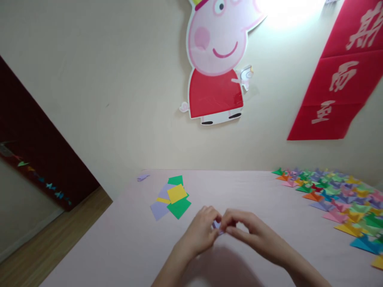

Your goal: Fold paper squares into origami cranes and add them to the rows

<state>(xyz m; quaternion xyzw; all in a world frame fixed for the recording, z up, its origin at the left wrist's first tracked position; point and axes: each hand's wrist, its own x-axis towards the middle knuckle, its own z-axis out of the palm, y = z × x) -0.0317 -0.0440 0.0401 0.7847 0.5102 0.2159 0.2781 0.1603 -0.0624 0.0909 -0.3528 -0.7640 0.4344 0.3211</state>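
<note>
Between my two hands is a small piece of folded purple paper (218, 226), mostly covered by the fingers. My left hand (206, 227) pinches its left side, thumb below and fingers curled over the top. From the right, my right hand (243, 225) grips the other side between thumb and fingertips. Both hands are just above the pale pink tabletop (125, 247). The exact fold shape cannot be made out. Up and left of my left hand lie loose square paper sheets in green (179, 208), yellow (177, 193) and purple (159, 210), overlapping one another.
Rows of colourful folded paper figures (344, 199) cover the table's right side. A small purple folded piece (143, 177) lies near the back left corner. Behind stands a wall with a cartoon pig cutout (217, 93) and a red banner (332, 79). Wooden floor (86, 223) shows at left.
</note>
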